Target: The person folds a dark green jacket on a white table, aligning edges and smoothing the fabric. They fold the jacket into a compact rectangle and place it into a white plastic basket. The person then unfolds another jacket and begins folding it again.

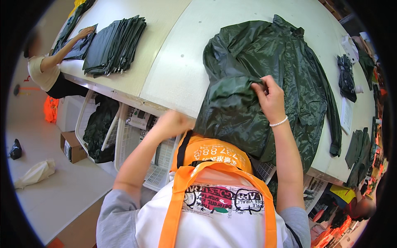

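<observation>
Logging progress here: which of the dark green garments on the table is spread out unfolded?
The big raincoat under the person's right hand, sleeves out. The others lie folded in a stack far left, by a co-worker's hand.

Long pale worktable [173, 62] — white wire baskets [136, 144] beneath, light grey floor [62, 186].

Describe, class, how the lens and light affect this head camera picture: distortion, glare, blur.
Head view: fisheye bends the table edge into a curve; a black rim rings the frame; soft sheen on the dark green raincoat; the co-worker at far left is blurred; the right hand is sharp.
</observation>
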